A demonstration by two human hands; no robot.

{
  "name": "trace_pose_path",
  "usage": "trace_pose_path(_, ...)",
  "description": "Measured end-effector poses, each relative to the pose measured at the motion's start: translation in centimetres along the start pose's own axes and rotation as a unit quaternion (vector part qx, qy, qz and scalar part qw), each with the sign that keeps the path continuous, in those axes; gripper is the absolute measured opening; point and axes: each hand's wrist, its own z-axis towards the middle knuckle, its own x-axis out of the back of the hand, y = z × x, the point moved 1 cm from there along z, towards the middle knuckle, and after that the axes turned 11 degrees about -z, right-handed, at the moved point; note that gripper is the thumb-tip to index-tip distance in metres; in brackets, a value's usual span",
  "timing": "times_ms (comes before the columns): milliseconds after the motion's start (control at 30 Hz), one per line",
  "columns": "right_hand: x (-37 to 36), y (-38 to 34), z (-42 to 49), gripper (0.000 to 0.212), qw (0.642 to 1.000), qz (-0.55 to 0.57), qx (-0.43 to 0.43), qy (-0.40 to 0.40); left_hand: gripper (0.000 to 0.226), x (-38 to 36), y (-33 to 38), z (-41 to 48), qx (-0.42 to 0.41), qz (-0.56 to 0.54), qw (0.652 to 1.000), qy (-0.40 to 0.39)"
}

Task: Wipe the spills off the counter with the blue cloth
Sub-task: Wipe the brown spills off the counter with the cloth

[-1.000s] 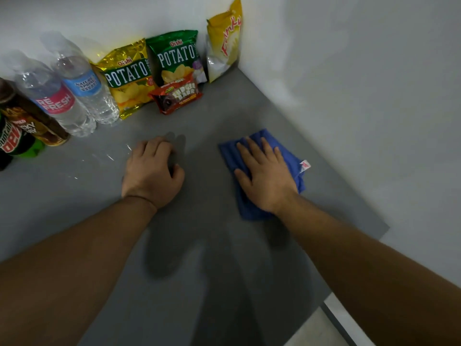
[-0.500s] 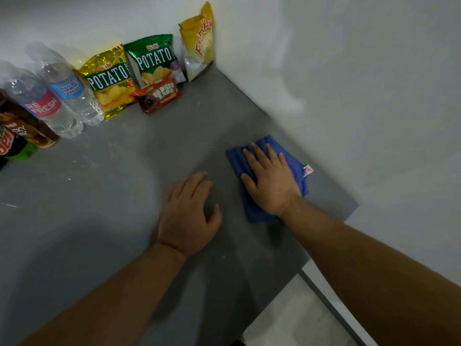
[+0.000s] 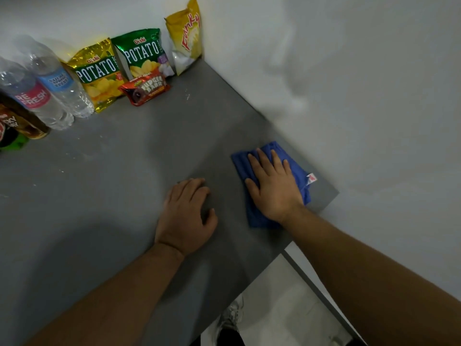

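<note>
- Faint wet streaks on the grey counter lie far left of the left hand, whose fingers rest loosely together; a short stroke may miss them.
- Right hand, fingers spread flat, presses the blue cloth, which shows beyond its fingertips; near the edge, it could slip off.
</note>
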Motion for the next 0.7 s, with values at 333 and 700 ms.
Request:
trace_pose_path(333, -0.2, 8.6, -4.2, 0.063, 0.999, -0.022, 0.048, -0.003, 0.043, -0.1, 0.2, -0.1, -0.009, -0.006, 1.0, 0.029)
trace_pose_path(700, -0.8, 9.9, -7.8, 0.065, 0.992, -0.013, 0.124, -0.018, 0.042, -0.1, 0.3, -0.2, -0.004, 0.001, 1.0, 0.023)
